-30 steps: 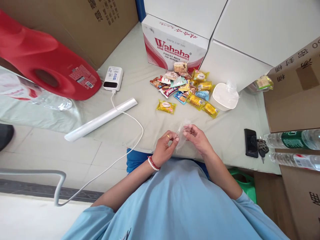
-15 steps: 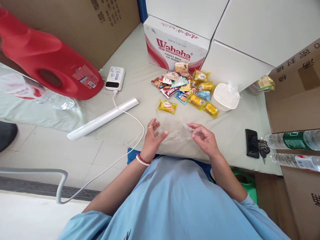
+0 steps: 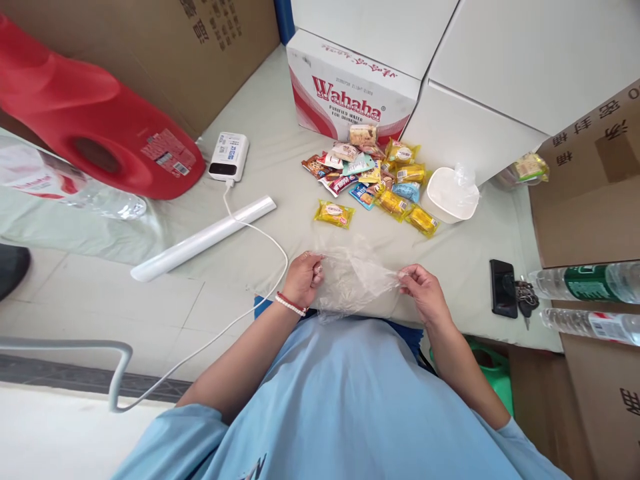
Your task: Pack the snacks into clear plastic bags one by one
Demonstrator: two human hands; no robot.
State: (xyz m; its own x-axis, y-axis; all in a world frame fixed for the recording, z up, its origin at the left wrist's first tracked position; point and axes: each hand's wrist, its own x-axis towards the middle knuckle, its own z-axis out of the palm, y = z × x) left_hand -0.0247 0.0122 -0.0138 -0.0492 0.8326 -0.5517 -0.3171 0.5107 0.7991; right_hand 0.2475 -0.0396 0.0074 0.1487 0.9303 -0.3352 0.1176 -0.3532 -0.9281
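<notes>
You held the clear plastic bag [image 3: 353, 280] stretched sideways between both hands, just on your side of the snack pile [image 3: 373, 177]. Your left hand [image 3: 304, 277] pinched its left edge shut, your right hand [image 3: 423, 290] its right edge, each equally near, fingers closed on film.

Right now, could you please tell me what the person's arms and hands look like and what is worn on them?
Both forearms are bare below short light blue sleeves. The left hand has a red and white bead bracelet at the wrist; the right hand wears nothing visible.
</notes>
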